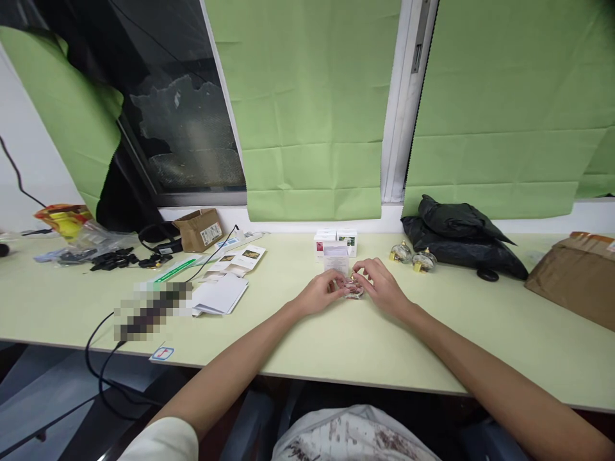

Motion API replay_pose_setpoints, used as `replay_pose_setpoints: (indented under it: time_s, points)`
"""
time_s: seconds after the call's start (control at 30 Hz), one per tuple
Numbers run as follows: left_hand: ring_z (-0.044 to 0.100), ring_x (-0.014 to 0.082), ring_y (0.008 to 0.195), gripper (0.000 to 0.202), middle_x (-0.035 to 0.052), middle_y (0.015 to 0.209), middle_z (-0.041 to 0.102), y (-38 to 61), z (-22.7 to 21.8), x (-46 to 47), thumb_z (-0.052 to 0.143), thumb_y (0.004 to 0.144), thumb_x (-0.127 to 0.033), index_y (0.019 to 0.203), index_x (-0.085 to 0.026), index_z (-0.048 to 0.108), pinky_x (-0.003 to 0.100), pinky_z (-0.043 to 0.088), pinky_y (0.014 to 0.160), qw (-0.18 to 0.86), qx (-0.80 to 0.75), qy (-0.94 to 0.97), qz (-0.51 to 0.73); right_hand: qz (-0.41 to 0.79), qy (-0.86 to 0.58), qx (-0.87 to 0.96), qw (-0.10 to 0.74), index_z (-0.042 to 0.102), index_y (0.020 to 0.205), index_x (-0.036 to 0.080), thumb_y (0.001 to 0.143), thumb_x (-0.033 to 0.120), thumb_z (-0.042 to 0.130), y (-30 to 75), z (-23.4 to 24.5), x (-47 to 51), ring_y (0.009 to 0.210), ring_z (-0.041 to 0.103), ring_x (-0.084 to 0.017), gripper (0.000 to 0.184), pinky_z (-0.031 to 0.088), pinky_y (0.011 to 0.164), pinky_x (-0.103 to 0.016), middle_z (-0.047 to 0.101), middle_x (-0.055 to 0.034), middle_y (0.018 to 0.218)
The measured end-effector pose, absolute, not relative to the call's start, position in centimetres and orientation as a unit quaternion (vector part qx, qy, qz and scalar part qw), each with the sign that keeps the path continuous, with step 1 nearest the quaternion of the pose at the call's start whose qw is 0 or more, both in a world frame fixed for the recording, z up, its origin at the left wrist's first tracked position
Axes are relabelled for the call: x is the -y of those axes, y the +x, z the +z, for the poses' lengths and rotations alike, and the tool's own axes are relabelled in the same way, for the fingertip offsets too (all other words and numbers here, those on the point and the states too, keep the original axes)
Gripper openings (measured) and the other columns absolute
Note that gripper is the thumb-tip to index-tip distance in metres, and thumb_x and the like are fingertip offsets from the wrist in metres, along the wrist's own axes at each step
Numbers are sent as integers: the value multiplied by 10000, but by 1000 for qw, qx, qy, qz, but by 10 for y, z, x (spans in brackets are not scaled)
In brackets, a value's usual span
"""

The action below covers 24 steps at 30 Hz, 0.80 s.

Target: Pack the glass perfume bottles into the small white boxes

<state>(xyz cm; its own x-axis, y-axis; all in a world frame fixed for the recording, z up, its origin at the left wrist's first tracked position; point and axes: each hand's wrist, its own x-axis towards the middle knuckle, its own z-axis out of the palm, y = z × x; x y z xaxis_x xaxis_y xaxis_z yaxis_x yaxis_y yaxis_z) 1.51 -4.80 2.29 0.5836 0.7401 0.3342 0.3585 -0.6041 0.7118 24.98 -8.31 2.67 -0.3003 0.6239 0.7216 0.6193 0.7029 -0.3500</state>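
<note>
Both my hands meet at the middle of the pale green table (336,346), around a small clear glass bottle with a gold cap (354,289). My left hand (321,291) curls its fingers against the bottle's left side. My right hand (382,285) pinches at the bottle's top from the right. Just behind the bottle stands a small white open box (336,259), and behind that a pair of small printed boxes (336,241). Two more clear bottles with gold caps (413,256) stand to the right.
A black plastic bag (461,237) lies at the back right, a brown parcel (576,282) at the far right. Leaflets and white paper (221,291), a small cardboard box (199,229), black cables (103,358) and clips lie on the left. Green curtains hang behind.
</note>
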Motion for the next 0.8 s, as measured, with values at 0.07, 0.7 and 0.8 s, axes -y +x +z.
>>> replay_pose_setpoints:
  time_s: [0.07, 0.7, 0.8]
  points:
    - [596, 155, 770, 441, 39, 1063, 710, 15, 24, 49, 667, 938, -606, 1171, -232, 669, 301, 491, 719, 299, -330, 838, 316, -9, -381, 812, 442, 589, 1134, 280, 1098, 322, 472, 249, 27, 83, 987, 581, -260, 130, 501, 858, -420, 690, -56, 1074]
    - [602, 163, 774, 454, 54, 1051, 709, 16, 25, 49, 676, 929, -607, 1166, -221, 686, 311, 502, 720, 295, -329, 837, 323, 10, -376, 819, 433, 657, 1199, 284, 1097, 330, 449, 249, 29, 84, 997, 608, -266, 237, 511, 887, -439, 731, -67, 1097]
    - [604, 162, 776, 453, 52, 1054, 709, 16, 26, 51, 668, 933, -612, 1165, -223, 684, 308, 499, 717, 298, -332, 836, 319, 28, -387, 810, 440, 650, 1176, 282, 1092, 336, 470, 249, 28, 84, 968, 615, -250, 206, 515, 873, -417, 724, -55, 1085]
